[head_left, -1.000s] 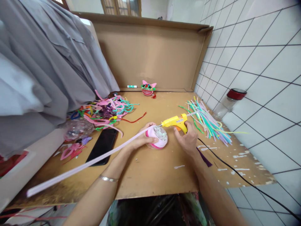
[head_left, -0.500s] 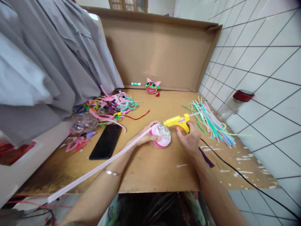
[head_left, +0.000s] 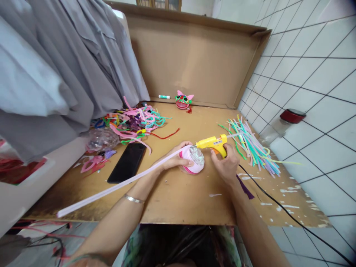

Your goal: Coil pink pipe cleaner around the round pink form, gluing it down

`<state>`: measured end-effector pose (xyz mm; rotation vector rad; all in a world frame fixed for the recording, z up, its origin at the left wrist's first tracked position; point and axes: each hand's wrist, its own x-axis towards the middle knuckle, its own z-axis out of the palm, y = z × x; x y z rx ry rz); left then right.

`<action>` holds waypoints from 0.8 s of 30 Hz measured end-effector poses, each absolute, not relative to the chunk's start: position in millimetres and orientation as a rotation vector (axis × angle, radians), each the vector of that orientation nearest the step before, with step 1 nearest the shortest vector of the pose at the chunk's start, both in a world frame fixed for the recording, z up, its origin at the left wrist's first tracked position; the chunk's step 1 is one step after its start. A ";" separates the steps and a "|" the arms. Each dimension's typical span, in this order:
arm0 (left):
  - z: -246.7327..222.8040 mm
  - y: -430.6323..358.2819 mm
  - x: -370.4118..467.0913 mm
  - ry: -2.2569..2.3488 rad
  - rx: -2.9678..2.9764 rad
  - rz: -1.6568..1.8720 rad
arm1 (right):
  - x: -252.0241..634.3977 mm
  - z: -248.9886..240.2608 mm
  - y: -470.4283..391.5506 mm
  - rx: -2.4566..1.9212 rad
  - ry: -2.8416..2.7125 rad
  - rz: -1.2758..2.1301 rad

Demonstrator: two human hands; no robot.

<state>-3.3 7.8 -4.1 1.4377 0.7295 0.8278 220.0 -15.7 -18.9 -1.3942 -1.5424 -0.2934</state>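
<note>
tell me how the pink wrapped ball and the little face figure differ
The pink wrapped ball is held in the left hand; the little face figure sits at the back by the cardboard. The ball's wrap is pale and darker pink; the figure mixes green, red and pink. The figure has ears and eyes; the ball shows none. Both are roundish and partly pink.

The left hand holds a ball; the right hand holds a glue gun, its nozzle near the left fingers.
</note>
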 end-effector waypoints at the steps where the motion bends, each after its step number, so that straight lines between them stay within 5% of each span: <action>1: -4.3 7.7 -3.1 0.730 1.429 0.828 | 219.9 -18.2 -16.0 -1.383 -1.544 -0.301; 24: -3.3 6.4 -2.5 0.706 1.413 0.833 | 223.3 -9.7 -18.5 -1.354 -1.563 -0.273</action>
